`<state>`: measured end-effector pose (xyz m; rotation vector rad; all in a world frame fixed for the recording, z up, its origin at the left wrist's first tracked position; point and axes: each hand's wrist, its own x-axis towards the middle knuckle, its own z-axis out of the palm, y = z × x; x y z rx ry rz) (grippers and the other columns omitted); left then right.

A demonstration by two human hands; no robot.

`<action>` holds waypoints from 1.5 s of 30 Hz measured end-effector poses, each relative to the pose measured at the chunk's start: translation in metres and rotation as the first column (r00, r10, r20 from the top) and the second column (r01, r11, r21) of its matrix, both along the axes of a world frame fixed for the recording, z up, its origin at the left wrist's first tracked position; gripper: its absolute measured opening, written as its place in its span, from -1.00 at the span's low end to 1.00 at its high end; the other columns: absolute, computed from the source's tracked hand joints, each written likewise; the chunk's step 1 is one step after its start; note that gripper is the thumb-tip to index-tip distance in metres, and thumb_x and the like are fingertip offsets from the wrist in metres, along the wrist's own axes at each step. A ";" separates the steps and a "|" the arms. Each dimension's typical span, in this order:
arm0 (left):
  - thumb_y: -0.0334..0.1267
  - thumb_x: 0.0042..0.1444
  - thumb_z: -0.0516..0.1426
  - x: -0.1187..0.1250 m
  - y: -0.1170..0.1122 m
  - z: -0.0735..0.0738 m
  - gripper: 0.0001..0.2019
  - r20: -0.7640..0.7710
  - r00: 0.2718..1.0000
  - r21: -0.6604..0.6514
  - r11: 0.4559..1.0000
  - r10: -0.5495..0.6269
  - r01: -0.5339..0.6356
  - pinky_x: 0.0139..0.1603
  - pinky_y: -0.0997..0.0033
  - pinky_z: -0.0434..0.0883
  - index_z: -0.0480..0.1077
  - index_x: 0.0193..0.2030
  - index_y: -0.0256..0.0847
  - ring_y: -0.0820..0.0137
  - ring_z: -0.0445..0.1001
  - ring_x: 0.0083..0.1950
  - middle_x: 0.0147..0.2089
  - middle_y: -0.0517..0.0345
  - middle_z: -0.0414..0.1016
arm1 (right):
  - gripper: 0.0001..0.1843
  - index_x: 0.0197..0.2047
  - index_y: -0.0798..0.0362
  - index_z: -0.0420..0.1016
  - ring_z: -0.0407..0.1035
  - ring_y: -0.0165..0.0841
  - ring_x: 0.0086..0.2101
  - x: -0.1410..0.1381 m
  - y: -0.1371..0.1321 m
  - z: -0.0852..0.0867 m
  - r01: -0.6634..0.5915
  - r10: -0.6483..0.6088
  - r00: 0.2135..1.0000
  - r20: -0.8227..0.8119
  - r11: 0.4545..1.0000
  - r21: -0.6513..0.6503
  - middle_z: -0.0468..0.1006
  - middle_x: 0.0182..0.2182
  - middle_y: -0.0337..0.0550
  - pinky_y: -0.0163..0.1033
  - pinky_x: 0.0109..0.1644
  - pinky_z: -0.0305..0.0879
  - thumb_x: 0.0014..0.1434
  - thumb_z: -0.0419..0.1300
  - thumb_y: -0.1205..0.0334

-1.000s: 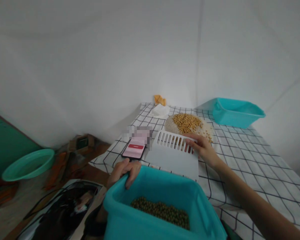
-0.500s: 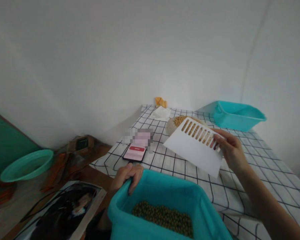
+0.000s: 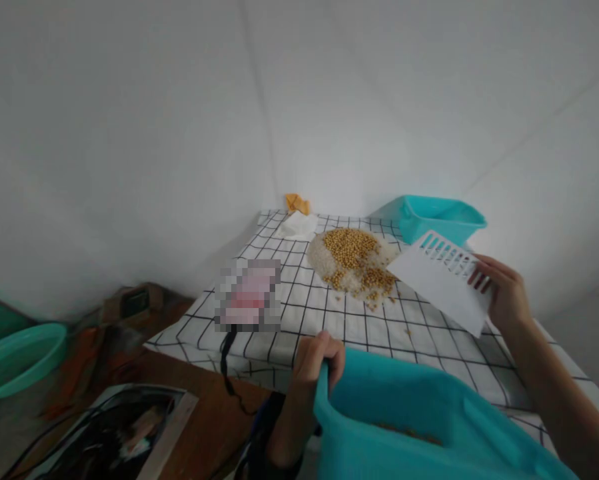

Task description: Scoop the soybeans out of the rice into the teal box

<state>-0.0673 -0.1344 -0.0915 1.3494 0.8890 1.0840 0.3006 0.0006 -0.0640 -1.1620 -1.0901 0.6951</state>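
My left hand (image 3: 319,360) is closed over the left rim of a turquoise plastic tub (image 3: 404,383) at the table's front edge. Only a strip of the beans (image 3: 409,432) inside shows above the tub's near wall. With my right hand (image 3: 508,297) I grip a white sheet with a row of slots (image 3: 436,283) by its slotted right end, tilted above the cloth. To the left of the sheet lies a heap of yellow soybeans (image 3: 349,247) on and among white, rice-like grains (image 3: 320,257). A few beans are scattered at the heap's near side.
A second turquoise tub (image 3: 442,220) stands at the back right by the wall. On the checked cloth (image 3: 299,313) are a phone (image 3: 249,297) with a cord, a white crumpled piece (image 3: 298,227) and an orange cloth (image 3: 298,203). A green basin (image 3: 22,360) is low at left.
The slotted sheet has moved right in my right hand, uncovering the heap. The near tub, with my left hand on it, now appears farther right and tilted differently; the view has also shifted.
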 end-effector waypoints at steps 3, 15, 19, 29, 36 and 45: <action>0.17 0.39 -0.22 -0.001 -0.005 -0.007 -0.32 0.038 0.999 0.068 0.998 0.011 -0.014 -0.27 0.07 0.21 0.14 -0.74 -0.02 0.23 0.18 -0.56 -0.71 0.16 0.09 | -0.76 -0.29 0.06 0.71 0.16 -0.36 -0.61 -0.002 -0.002 -0.002 0.001 0.000 0.999 0.053 1.000 -0.011 0.48 -0.61 -0.16 -0.16 -0.49 -0.08 -0.03 0.36 0.13; 0.06 0.43 -0.19 0.002 -0.012 -0.009 -0.32 0.149 0.987 0.114 0.990 0.063 -0.080 -0.08 0.15 0.24 0.13 -0.75 -0.06 0.29 0.20 -0.53 -0.69 0.21 0.15 | -0.79 -0.41 0.01 0.74 0.34 -0.35 -0.54 -0.006 0.006 -0.009 -0.164 0.188 0.962 0.198 0.978 -0.127 0.61 -0.55 -0.21 -0.26 -0.47 0.15 -0.10 0.31 0.15; 0.01 0.45 -0.20 0.002 -0.013 -0.011 -0.32 0.152 0.985 0.083 0.992 0.078 -0.092 -0.07 0.16 0.23 0.14 -0.75 -0.07 0.29 0.20 -0.51 -0.68 0.19 0.16 | -0.80 -0.40 0.06 0.73 0.35 -0.36 -0.57 -0.020 -0.003 -0.009 -0.361 0.406 0.906 0.118 0.888 -0.285 0.57 -0.61 -0.22 -0.29 -0.50 0.16 -0.13 0.39 0.16; 0.04 0.42 -0.17 0.002 -0.013 -0.010 -0.33 0.162 0.983 0.088 0.992 0.081 -0.096 -0.05 0.15 0.20 0.12 -0.76 -0.08 0.30 0.20 -0.51 -0.69 0.21 0.14 | -0.80 -0.35 0.00 0.71 0.39 -0.37 -0.57 -0.025 -0.018 0.004 -0.261 0.243 0.962 -0.126 0.952 -0.159 0.62 -0.54 -0.23 -0.29 -0.52 0.22 -0.12 0.40 0.17; 0.03 0.42 -0.20 0.001 -0.014 -0.012 -0.33 0.116 0.990 0.100 0.990 0.083 -0.094 -0.04 0.13 0.22 0.10 -0.76 -0.06 0.28 0.22 -0.51 -0.69 0.20 0.14 | -0.80 -0.41 0.06 0.69 0.26 -0.41 -0.65 -0.031 -0.013 0.002 -0.299 0.304 0.952 -0.023 0.916 -0.266 0.50 -0.66 -0.25 -0.30 -0.57 0.08 -0.17 0.38 0.17; 0.00 0.43 -0.18 -0.007 -0.011 -0.012 -0.34 0.154 0.986 0.091 0.993 0.059 -0.074 -0.12 0.15 0.21 0.16 -0.75 -0.07 0.28 0.17 -0.53 -0.69 0.20 0.14 | -0.80 -0.46 0.02 0.68 0.16 -0.40 -0.65 -0.021 -0.003 -0.004 -0.100 0.121 0.978 0.172 0.987 -0.127 0.44 -0.69 -0.25 -0.25 -0.56 0.00 -0.14 0.26 0.15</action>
